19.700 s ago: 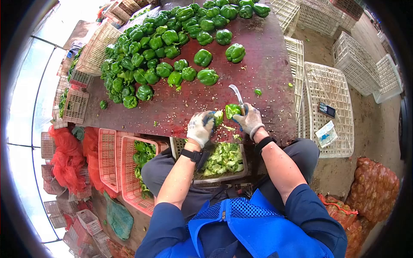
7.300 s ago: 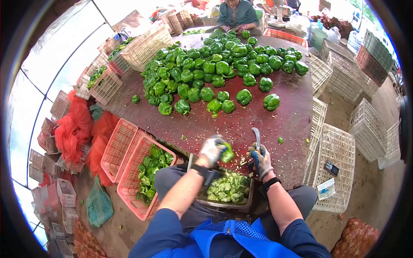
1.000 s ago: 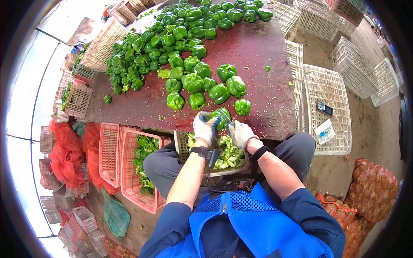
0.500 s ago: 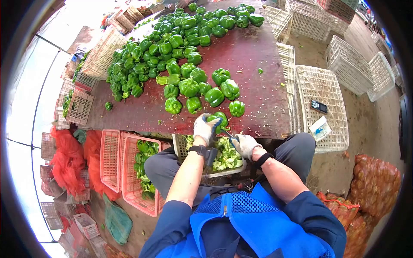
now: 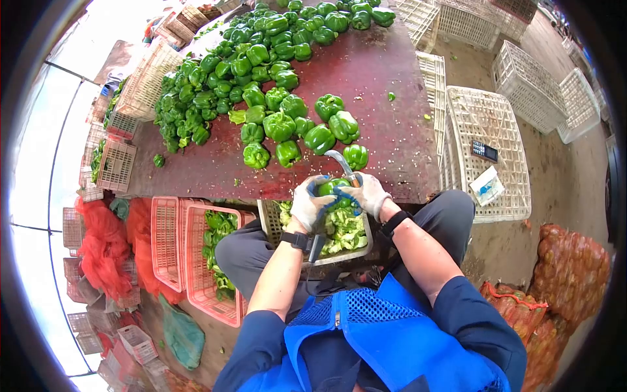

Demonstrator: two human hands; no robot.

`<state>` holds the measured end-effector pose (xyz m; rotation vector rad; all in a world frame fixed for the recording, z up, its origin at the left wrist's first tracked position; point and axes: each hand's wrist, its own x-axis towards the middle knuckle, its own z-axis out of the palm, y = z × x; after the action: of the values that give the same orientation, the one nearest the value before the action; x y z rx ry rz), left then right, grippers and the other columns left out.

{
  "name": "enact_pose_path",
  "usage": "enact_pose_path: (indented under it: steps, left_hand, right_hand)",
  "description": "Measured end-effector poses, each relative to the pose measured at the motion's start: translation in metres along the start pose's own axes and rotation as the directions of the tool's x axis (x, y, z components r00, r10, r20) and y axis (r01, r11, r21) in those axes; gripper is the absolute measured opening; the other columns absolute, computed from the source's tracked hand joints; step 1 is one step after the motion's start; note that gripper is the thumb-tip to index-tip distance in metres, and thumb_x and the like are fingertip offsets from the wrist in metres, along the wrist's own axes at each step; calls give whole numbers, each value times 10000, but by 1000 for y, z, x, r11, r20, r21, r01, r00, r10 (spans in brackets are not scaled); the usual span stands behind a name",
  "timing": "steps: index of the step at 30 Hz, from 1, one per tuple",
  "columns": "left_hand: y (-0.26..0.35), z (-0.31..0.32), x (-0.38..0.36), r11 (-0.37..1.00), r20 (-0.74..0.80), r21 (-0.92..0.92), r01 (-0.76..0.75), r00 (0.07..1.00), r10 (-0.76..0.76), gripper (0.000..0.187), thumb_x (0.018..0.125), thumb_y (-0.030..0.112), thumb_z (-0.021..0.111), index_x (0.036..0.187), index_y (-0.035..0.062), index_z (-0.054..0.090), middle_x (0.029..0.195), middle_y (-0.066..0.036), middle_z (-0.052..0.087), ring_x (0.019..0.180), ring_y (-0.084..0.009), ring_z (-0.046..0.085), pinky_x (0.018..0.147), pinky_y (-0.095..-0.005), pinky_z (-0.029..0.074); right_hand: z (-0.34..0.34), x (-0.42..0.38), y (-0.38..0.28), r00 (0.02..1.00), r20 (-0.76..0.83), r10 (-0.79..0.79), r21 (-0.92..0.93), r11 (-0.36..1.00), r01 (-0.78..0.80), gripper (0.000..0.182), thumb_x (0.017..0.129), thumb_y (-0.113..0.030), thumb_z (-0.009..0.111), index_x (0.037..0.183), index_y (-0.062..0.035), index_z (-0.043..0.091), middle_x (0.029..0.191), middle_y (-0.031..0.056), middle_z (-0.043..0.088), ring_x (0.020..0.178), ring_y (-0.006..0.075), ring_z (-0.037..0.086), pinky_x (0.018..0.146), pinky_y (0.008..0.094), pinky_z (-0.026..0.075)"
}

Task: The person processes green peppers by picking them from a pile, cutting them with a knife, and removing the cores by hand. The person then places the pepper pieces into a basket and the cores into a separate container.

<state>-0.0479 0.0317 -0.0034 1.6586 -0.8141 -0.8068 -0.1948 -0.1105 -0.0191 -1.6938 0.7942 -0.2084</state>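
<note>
My left hand (image 5: 309, 204), in a white and blue glove, is closed around a green bell pepper (image 5: 331, 188) at the table's near edge. My gloved right hand (image 5: 369, 195) grips a small knife with a curved blade (image 5: 336, 157). The blade points up and away, over the table, while this hand's fingers touch the pepper's right side. Just beyond are several loose bell peppers (image 5: 319, 140), with a big heap of them (image 5: 248, 62) farther back. Below my hands, between my knees, a crate (image 5: 313, 262) holds pale green pepper pieces (image 5: 345, 233).
The dark red table (image 5: 385, 98) is strewn with small pale seeds. To the left stands a pink crate (image 5: 196, 294) with green peppers in it. A white crate (image 5: 503, 130) at the right bears a phone (image 5: 484, 151) and a packet (image 5: 487, 185). Filled mesh sacks (image 5: 568, 274) lie lower right.
My right hand has moved up and left against the pepper. The knife blade, earlier low beside the pepper, now points upward past it. My left hand keeps its hold on the pepper.
</note>
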Motion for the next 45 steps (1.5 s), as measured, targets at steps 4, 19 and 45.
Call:
enact_pose_path:
  steps: [4,19,45]
  left_hand:
    - [8,-2,-3,952,18,-248,178,984,-179,463,726,-70,774,1169,-50,641,1076,-85,690,943,-155,653,863,-301,552]
    - [28,-14,8,698,23,626,-347,903,429,600,722,226,813,1280,96,634,1284,-152,634,1227,-346,558,1068,-451,411]
    - [-4,32,29,576,201,711,-402,902,381,394,675,214,787,1026,66,683,904,-134,693,872,-352,638,846,-454,479]
  right_hand:
    - [-1,6,5,989,80,122,286,948,-140,403,759,-328,866,961,-21,701,793,54,696,700,147,656,643,333,544]
    - [-8,19,9,973,11,231,740,653,-163,272,824,-143,818,1034,-19,699,878,35,704,741,117,646,676,294,559]
    - [-20,12,1,993,-113,19,93,996,-9,451,705,-256,870,1010,-8,647,881,152,700,759,235,671,703,396,553]
